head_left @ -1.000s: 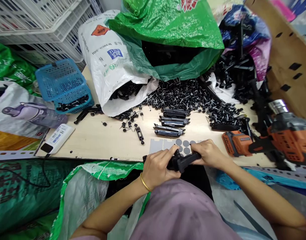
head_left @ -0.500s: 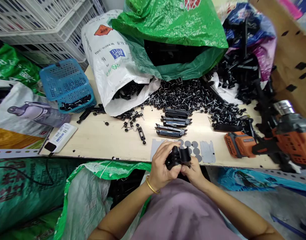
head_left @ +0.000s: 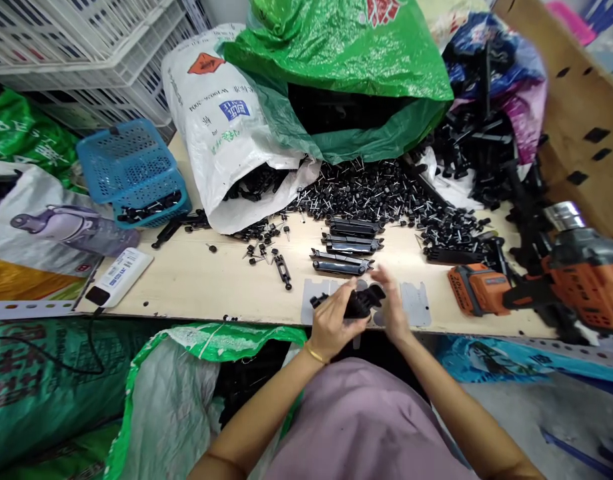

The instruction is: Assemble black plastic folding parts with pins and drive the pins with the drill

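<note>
My left hand (head_left: 330, 325), with a gold bangle at the wrist, is closed round a black plastic clamp-like part (head_left: 363, 300) over the front edge of the bench. The part's curved jaw end points right, and its other end sticks out past my fingers. Just to the right, my right hand (head_left: 395, 312) is open, its fingers stretched out and smeared by motion; I cannot tell if it touches the part. Beneath the hands lies a grey sheet with round marks (head_left: 415, 305). Beyond them, three long black plastic parts (head_left: 342, 263) lie stacked in a row.
Loose black-headed screws (head_left: 366, 193) are heaped behind, spilling near a white sack (head_left: 206, 133) and a green sack (head_left: 346, 47). An orange cordless drill (head_left: 589, 283) lies right. Left are a blue basket (head_left: 123, 163), a bottle (head_left: 81, 230) and a white power bank (head_left: 120, 277).
My right hand has let go of the black part and moved off to the right, its fingers opening. My left hand has turned the part and shifted slightly.
</note>
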The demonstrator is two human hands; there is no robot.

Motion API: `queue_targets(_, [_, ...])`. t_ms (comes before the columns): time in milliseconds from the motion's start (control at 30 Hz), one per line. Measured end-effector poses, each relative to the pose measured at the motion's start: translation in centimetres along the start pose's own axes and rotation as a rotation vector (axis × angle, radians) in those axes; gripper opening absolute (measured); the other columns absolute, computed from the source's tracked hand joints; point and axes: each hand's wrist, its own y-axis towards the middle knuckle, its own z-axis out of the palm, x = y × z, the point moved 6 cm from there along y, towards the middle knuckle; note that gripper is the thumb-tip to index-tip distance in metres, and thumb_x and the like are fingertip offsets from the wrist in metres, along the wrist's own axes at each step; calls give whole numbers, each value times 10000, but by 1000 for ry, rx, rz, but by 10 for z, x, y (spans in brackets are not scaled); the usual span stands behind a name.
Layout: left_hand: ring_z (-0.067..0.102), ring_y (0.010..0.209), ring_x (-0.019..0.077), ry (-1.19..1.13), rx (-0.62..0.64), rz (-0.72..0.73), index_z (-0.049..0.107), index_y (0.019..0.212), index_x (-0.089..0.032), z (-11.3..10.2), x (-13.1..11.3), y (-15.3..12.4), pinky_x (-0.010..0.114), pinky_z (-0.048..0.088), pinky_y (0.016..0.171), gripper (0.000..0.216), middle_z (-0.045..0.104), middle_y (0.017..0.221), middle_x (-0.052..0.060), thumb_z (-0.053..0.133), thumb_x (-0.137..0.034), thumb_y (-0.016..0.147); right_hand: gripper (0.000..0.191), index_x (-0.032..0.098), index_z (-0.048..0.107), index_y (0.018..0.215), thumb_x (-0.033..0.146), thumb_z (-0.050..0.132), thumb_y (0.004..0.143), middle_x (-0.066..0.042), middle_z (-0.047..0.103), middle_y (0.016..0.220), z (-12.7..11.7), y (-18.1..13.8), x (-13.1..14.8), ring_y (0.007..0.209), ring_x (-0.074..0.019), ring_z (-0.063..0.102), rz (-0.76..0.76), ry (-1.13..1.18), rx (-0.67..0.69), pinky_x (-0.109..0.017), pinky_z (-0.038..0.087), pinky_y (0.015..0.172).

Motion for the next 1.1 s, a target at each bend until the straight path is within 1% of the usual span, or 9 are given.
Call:
queue_targets(100, [510, 1218, 261, 171, 6, 156, 438, 1315, -134, 27, 15, -1, 366, 477, 973, 576, 568, 1280, 135, 569, -419, 832, 488, 194, 355, 1338, 447, 250, 934, -135, 486, 1271, -67, 13, -20, 1157, -227, 477, 18, -147, -239, -447, 403, 941])
queue_targets(167, [519, 1205, 261, 263, 35, 184, 493, 1278, -158, 48, 22, -4, 369, 469, 973, 501, 567, 1286, 117, 561, -400, 845, 458, 186, 402, 1294, 438, 345, 916, -131, 513, 1231, -89, 9, -26, 1118, -223, 499, 11, -218, -294, -441, 402, 943])
queue_targets(267, [537, 1177, 241, 362, 141, 179, 506, 1276, -207, 74, 27, -9, 374, 453, 975, 416, 562, 1297, 92, 535, -325, 877, 421, 193, 454, 1235, 425, 447, 884, -117, 554, 1173, -87, -2, -29, 1061, -223, 529, 3, -333, -240, -424, 415, 928])
queue_targets(367, [499, 1215, 248, 357, 283, 147, 475, 1306, -198, 84, 28, -13, 382, 440, 994, 458, 507, 1349, 109, 531, -353, 878, 337, 207, 516, 1144, 404, 487, 872, -96, 594, 1082, -69, -8, -27, 986, -229, 552, -20, -513, -137, -416, 429, 883])
queue_targets(567, [408, 1289, 266, 318, 438, 53, 350, 1387, -161, 54, 33, -26, 469, 355, 1078, 541, 445, 1378, 144, 514, -246, 878, 256, 227, 554, 1078, 360, 531, 860, -67, 624, 1003, -48, -11, -20, 956, -244, 534, -147, -816, 175, -416, 380, 860])
queue_targets(700, [393, 1294, 288, 421, 447, -21, 361, 1381, -172, 34, 48, -34, 534, 278, 1104, 547, 447, 1376, 141, 512, -144, 855, 494, 219, 440, 1250, 423, 587, 825, -78, 606, 1046, -43, -11, -21, 963, -241, 544, -176, -805, 246, -398, 387, 855])
queue_targets(833, [448, 1243, 263, 409, 448, 36, 411, 1349, -192, 32, 66, -28, 502, 297, 1099, 508, 510, 1312, 125, 516, -132, 855, 537, 211, 429, 1283, 458, 573, 829, -104, 579, 1068, -24, -2, -27, 996, -264, 526, -228, -902, 209, -401, 398, 839])
queue_targets(933, [369, 1304, 304, 385, 342, -15, 402, 1358, -233, 23, 89, -14, 544, 258, 1099, 557, 418, 1384, 146, 589, -235, 833, 469, 214, 461, 1260, 433, 542, 853, -94, 579, 1007, -17, 10, -29, 937, -253, 526, -215, -936, 115, -400, 413, 824])
queue_targets(1100, [89, 1407, 370, 119, 262, -275, 71, 1469, -253, 13, 134, 1, 550, 198, 1118, 1183, 60, 1530, 168, 783, -529, 565, 559, 229, 462, 1282, 474, 593, 796, -125, 499, 1145, -21, 21, -24, 1057, -288, 483, -201, -951, 25, -455, 416, 897])
